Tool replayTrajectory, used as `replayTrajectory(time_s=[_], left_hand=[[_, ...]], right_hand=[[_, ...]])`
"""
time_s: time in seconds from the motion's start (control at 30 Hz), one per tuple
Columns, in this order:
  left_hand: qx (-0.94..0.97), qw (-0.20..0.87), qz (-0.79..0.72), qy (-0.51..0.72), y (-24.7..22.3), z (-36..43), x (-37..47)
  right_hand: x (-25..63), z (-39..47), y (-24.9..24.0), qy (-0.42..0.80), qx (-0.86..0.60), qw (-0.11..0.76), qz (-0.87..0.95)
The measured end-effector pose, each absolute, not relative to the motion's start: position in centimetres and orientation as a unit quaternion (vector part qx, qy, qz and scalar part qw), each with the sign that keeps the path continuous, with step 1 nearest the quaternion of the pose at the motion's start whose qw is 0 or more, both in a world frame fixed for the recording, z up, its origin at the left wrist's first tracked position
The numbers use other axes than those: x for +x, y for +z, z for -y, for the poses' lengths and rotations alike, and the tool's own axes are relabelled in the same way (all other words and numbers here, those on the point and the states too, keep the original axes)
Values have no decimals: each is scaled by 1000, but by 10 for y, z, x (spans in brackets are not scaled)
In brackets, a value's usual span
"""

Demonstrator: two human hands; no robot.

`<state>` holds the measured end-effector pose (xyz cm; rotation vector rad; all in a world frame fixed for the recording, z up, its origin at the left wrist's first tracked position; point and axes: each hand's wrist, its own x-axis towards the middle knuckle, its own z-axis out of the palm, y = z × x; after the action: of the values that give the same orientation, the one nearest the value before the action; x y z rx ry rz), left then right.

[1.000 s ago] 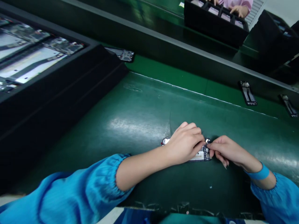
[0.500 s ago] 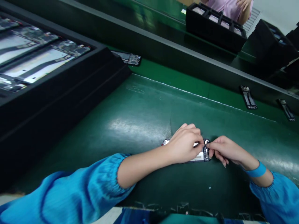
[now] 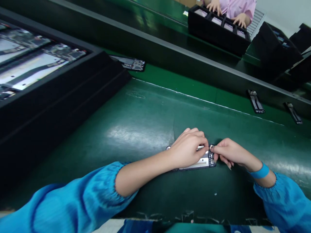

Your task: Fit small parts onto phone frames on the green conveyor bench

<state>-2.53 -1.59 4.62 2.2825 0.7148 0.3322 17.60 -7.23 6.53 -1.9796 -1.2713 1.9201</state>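
An opened phone (image 3: 202, 163) lies flat on the green mat, its silvery inside and the dark circuit board at its right end facing up. Across its middle reaches my left hand (image 3: 189, 147), fingers curled and tips pinched together beside the board. My right hand (image 3: 229, 152) comes from the other side, thumb and forefinger closed at the board's upper corner. Whatever small part sits between the fingertips of either hand is too small to make out. Much of the phone's upper left is hidden under my left hand.
A black foam tray (image 3: 97, 79) with several opened phones stands at left. Along the green strip behind lie a phone (image 3: 137, 64) and two more, a nearer phone (image 3: 256, 102) and a farther phone (image 3: 293, 113). Beyond the ledge, a co-worker's hands (image 3: 240, 20) touch a black box (image 3: 216, 34).
My hands stay pinched at the phone's right end with hardly any shift. The view has moved slightly. Across the ledge, the co-worker's hands have come down onto the black box.
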Motion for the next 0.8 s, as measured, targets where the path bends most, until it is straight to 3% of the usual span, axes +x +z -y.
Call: replayTrajectory(time_s=[0.23, 0.4, 0.5, 0.67, 0.8], left_hand=[[909, 291, -257, 153, 42, 19, -21], [917, 245, -275, 156, 38, 23, -12], [906, 252, -300, 161, 39, 23, -11], [930, 211, -238, 183, 45, 25, -35], [961, 167, -145, 166, 43, 31, -60]], right_hand=[[175, 74, 66, 626, -656, 47, 419], [173, 80, 57, 532, -684, 75, 493], [178, 83, 59, 515, -661, 127, 531], [183, 103, 73, 384, -636, 312, 592], [168, 128, 73, 331, -586, 320, 667]])
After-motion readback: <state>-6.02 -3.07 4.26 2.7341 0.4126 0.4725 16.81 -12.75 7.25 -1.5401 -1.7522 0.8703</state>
